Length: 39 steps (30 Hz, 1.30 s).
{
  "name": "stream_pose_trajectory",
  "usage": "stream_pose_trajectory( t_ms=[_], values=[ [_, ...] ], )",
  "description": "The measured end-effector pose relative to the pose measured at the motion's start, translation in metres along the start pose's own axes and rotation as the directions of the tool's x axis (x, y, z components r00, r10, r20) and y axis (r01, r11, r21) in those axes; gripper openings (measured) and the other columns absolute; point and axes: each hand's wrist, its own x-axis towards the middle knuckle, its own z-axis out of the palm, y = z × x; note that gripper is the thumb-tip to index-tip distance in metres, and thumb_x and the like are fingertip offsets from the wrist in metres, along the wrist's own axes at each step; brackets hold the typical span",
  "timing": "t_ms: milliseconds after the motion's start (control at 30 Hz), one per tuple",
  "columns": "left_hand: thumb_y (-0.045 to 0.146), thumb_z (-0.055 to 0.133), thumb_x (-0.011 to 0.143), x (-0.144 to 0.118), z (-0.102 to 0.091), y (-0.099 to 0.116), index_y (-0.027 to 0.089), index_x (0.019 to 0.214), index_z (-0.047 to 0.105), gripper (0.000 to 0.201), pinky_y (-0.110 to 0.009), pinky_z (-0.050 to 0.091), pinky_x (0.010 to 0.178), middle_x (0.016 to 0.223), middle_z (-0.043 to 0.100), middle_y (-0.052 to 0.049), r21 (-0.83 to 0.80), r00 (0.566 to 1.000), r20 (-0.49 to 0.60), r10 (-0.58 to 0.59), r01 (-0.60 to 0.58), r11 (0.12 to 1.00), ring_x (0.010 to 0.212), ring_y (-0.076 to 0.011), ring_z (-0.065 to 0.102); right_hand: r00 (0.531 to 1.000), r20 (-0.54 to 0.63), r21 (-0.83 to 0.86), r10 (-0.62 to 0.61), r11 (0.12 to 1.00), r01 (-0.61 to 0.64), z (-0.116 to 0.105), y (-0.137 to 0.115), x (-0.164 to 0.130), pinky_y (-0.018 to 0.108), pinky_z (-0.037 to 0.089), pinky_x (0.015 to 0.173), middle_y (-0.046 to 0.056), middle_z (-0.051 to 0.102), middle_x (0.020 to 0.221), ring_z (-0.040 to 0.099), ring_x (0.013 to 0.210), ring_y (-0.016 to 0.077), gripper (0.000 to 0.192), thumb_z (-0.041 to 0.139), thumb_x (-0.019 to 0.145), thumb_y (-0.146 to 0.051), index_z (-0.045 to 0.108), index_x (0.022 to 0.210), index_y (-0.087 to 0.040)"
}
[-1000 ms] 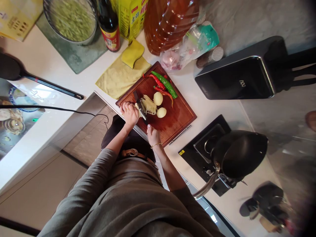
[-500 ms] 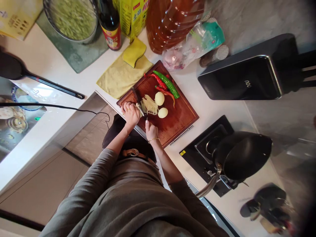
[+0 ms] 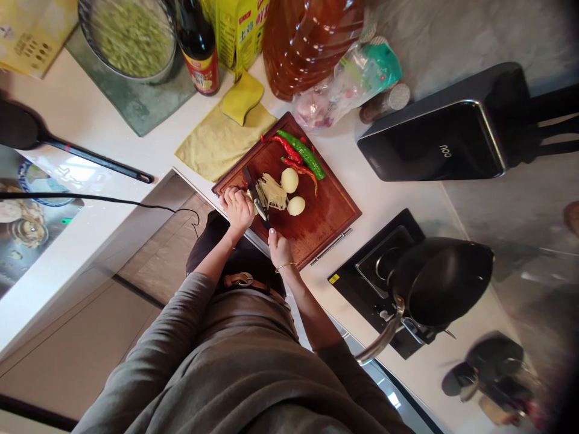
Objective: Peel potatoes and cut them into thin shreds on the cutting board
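Observation:
My right hand (image 3: 280, 248) is closed around the dark handle of a kitchen knife (image 3: 254, 188), whose blade stands over the cutting board (image 3: 325, 223). My left hand (image 3: 238, 209) has its fingers bent and pressed on a pale piece of potato at the board's near left corner, mostly hidden under the fingers. Just beyond the blade lies a pile of thin potato strips (image 3: 274, 193). Two peeled whole potatoes (image 3: 289, 180) sit beside the strips. Farther back on the board are a green chili pepper (image 3: 304, 154) and several red chili peppers (image 3: 289, 148).
A yellow cloth (image 3: 221, 141) touches the board's left side. Behind stand a sauce bottle (image 3: 199, 54), a large oil jug (image 3: 307, 48) and a plastic bag (image 3: 344, 90). To the right are a black knife block (image 3: 434, 138) and a wok (image 3: 447, 283) on the hob.
The knife and my right hand have shifted slightly towards me and to the right, away from my left fingers. My left hand stays on the potato. The view has shifted slightly.

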Motion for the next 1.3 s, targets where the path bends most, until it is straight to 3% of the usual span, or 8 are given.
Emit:
stream_pose_trajectory(
  t_ms=[300, 500, 667, 1067, 1300],
  values=[
    [0.026, 0.04, 0.084, 0.0, 0.001, 0.001, 0.014, 0.098, 0.053, 0.022, -0.048, 0.015, 0.109, 0.118, 0.054, -0.017, -0.011, 1.0, 0.018, -0.021, 0.022, 1.0, 0.127, -0.0278, 0.038, 0.998, 0.024, -0.114, 0.054, 0.992, -0.051, 0.005, -0.002, 0.002, 0.026, 0.035, 0.059, 0.016, 0.07, 0.076, 0.065, 0.068, 0.0206, 0.068, 0.014, 0.094, -0.054, 0.068, 0.089, -0.012],
    [0.027, 0.04, 0.085, 0.001, -0.003, 0.003, 0.016, 0.095, 0.052, 0.019, -0.048, 0.018, 0.108, 0.115, 0.055, -0.016, -0.03, 1.0, -0.009, -0.021, 0.02, 0.999, 0.124, -0.0275, 0.04, 0.998, 0.023, 0.018, 0.065, 0.998, -0.065, 0.01, -0.001, 0.02, 0.025, 0.037, 0.058, 0.011, 0.067, 0.064, 0.063, 0.061, 0.0177, 0.073, 0.009, 0.093, -0.057, 0.068, 0.082, -0.014],
    [0.028, 0.039, 0.085, 0.001, -0.006, 0.001, 0.017, 0.092, 0.05, 0.017, -0.049, 0.019, 0.106, 0.113, 0.054, -0.016, -0.055, 1.0, -0.005, -0.028, 0.028, 0.998, 0.121, -0.0274, 0.041, 0.998, -0.022, 0.08, 0.065, 0.995, -0.063, 0.005, 0.003, 0.01, 0.025, 0.037, 0.056, 0.011, 0.065, 0.061, 0.06, 0.056, 0.0166, 0.079, 0.004, 0.09, -0.061, 0.066, 0.079, -0.014],
    [0.023, 0.04, 0.082, 0.0, 0.001, -0.003, 0.016, 0.095, 0.051, 0.019, -0.047, 0.018, 0.108, 0.115, 0.054, -0.016, -0.03, 0.999, 0.001, -0.049, 0.049, 0.998, 0.124, -0.0265, 0.039, 0.999, 0.016, -0.075, 0.051, 0.996, -0.05, 0.008, -0.004, -0.01, 0.025, 0.036, 0.059, 0.014, 0.069, 0.072, 0.065, 0.067, 0.0198, 0.065, 0.014, 0.095, -0.05, 0.067, 0.087, -0.012],
    [0.024, 0.04, 0.082, 0.0, 0.0, -0.002, 0.016, 0.096, 0.052, 0.019, -0.047, 0.018, 0.109, 0.117, 0.054, -0.015, -0.008, 0.999, 0.015, -0.038, 0.038, 0.999, 0.126, -0.0264, 0.039, 0.997, 0.016, -0.135, 0.071, 0.988, -0.069, 0.009, -0.011, 0.001, 0.026, 0.035, 0.059, 0.016, 0.07, 0.078, 0.065, 0.069, 0.0202, 0.06, 0.019, 0.096, -0.047, 0.068, 0.092, -0.011]
  ],
)
